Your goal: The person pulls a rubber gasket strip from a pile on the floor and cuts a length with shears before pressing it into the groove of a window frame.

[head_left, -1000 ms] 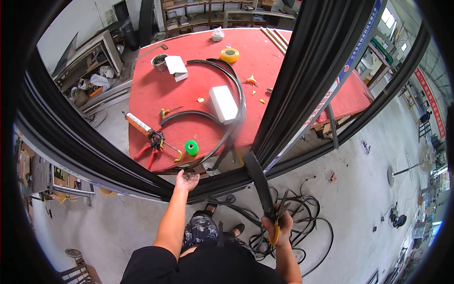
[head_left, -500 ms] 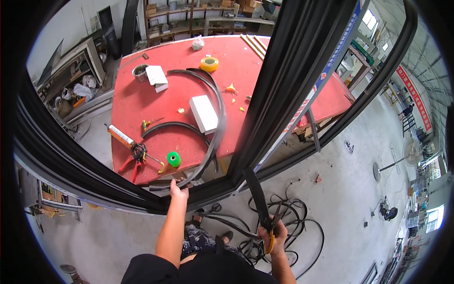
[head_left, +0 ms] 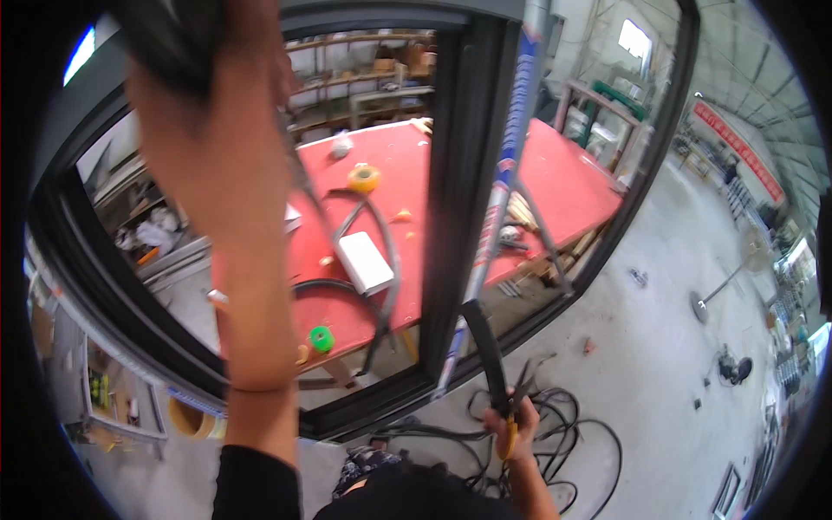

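My left hand [head_left: 186,147] is raised close in front at the upper left, blurred by motion. Its fingers are partly hidden, but they look curled around a dark rubber strip [head_left: 308,186] that runs down from it through the frame opening. A blurred dark mass covers the top of this hand. Low on the right, my right hand [head_left: 518,429] is closed on scissors [head_left: 513,416] with yellow handles, blades pointing up. Touching that hand, a flat black strip [head_left: 487,351] hangs from the dark window frame [head_left: 451,208].
Behind the frame stands a red table [head_left: 563,182]. On it are a white box [head_left: 366,263], a yellow tape roll [head_left: 363,178] and a green spool [head_left: 321,339]. Black strip coils [head_left: 555,416] lie on the floor by my right hand. A standing fan [head_left: 724,286] is farther right.
My left hand has risen from the frame's lower edge to the upper left, drawing the strip up. My view has shifted; my right hand still holds the scissors low.
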The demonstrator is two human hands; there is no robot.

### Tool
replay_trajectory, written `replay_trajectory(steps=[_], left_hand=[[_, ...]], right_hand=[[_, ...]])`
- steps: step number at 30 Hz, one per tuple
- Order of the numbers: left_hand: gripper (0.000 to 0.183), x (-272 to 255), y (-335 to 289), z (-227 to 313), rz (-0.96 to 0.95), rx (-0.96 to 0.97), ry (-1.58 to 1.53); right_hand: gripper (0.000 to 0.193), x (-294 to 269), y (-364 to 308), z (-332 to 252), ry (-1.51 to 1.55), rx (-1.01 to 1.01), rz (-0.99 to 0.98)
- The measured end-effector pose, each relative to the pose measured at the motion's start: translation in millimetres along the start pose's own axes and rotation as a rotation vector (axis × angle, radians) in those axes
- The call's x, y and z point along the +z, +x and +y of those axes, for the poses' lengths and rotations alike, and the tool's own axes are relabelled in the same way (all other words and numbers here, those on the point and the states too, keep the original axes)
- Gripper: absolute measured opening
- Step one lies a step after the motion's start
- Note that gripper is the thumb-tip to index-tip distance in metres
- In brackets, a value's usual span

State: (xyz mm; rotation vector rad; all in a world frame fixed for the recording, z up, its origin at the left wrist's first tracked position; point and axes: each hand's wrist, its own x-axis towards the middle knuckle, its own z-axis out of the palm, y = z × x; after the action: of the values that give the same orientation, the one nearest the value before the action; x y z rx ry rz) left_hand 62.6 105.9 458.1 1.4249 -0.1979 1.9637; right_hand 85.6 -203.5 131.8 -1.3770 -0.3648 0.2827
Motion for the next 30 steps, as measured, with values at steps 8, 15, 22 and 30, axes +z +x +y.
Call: replay_trajectory(steps=[8,15,22,30], left_hand=[[0.055,132.6,10.7,-6.5,-0.996,-0.575,0.005],[0.042,173.1,-97.9,55.2,-1.137,-1.134,-0.464],[0.03,173.4,-185.4,109.2,-0.95,-1.188,-0.795],[0.033,151.1,-223.0,113.7,-0.827,-1.244,-0.9]], right_hand=[[0.033,-17.9,34.0,-26.2,0.331,-0.275,0.333],[0.038,-38.9,46.9,-101.9,0.424,-0.515,0.524],[0.037,-29.3,47.8,-122.6,0.125,-0.807,0.637],[0.034,-34.8,29.2,-123.5,-0.393,-0.893,0.703]])
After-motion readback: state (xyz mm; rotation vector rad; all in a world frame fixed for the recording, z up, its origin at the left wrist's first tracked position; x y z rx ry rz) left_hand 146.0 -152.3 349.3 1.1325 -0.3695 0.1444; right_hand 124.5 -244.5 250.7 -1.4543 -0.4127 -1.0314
